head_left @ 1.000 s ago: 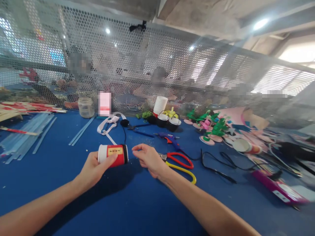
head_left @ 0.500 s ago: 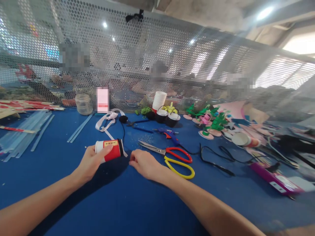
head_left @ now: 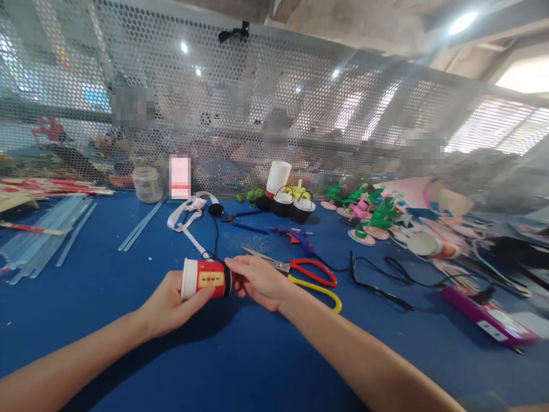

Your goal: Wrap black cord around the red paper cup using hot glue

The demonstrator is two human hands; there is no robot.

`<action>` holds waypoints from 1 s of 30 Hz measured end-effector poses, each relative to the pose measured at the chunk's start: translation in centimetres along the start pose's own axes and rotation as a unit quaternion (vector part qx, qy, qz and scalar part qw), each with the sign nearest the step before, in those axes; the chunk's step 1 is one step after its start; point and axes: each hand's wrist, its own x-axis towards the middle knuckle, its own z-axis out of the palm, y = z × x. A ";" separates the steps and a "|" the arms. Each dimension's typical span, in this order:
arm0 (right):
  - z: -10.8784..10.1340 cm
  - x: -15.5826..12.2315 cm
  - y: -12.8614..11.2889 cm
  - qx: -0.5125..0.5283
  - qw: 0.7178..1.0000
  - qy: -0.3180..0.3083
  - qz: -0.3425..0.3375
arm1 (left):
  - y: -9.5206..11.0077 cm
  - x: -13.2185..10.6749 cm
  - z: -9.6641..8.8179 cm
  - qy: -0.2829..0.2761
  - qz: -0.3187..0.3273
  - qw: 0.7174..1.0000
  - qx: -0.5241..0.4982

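My left hand point(head_left: 169, 303) is closed around a red and white paper cup point(head_left: 191, 277), which lies on its side just above the table with its white rim to the left. Black yarn point(head_left: 227, 280) is wound in a band about the cup's right end. At that end my right hand point(head_left: 257, 280) has its fingers pinched on the black yarn; the fingertips are partly hidden. A strand runs back to a black yarn ball point(head_left: 215, 210). Open scissors point(head_left: 281, 266) with red and yellow handles lie behind and beside my right hand.
White ribbon point(head_left: 174, 220), pliers point(head_left: 244, 216) and a blue glue gun point(head_left: 295, 236) lie behind the hands. Two black-wrapped cups point(head_left: 302, 214) stand by a cup stack point(head_left: 278, 174). Glue sticks point(head_left: 51, 234) are left; a purple power strip point(head_left: 484, 317) is right. A perforated screen point(head_left: 240, 114) rises behind.
My left hand has brought the cup right and slightly nearer, turning its label toward me. My right hand, earlier apart from the cup, now touches its black-wrapped end.
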 end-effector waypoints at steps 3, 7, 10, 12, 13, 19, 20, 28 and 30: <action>0.3 -0.1 -0.1 0.002 1.000 0.022 -0.018 | 0.2 0.5 -0.3 -0.010 -0.078 0.990 -0.115; 0.8 -0.6 -0.3 -0.117 0.987 0.057 -0.095 | 0.1 1.4 -0.7 0.005 -0.188 0.932 -0.308; 0.8 -0.9 -0.5 -0.217 0.963 0.063 -0.144 | 0.0 1.5 -0.6 0.002 -0.210 0.920 -0.330; 0.6 -1.0 -0.7 -0.278 0.933 0.111 -0.198 | -0.1 1.3 -0.4 0.013 -0.205 0.926 -0.317; 0.5 -1.0 -0.7 -0.304 0.913 0.140 -0.233 | -0.2 1.2 -0.3 0.020 -0.201 0.929 -0.309; 0.9 -1.7 -0.4 -0.362 0.871 0.071 -0.324 | -0.7 0.8 0.2 0.018 -0.164 0.956 -0.244; 1.1 -1.9 -0.2 -0.366 0.870 0.047 -0.327 | -0.7 0.7 0.3 0.019 -0.162 0.958 -0.235; 2.0 -2.6 -0.2 -0.403 0.831 0.028 -0.382 | -0.4 0.6 0.7 0.039 -0.165 0.961 -0.217; 0.8 -1.9 -1.4 -0.448 0.813 0.140 -0.343 | -0.4 0.6 0.6 0.045 -0.184 0.957 -0.221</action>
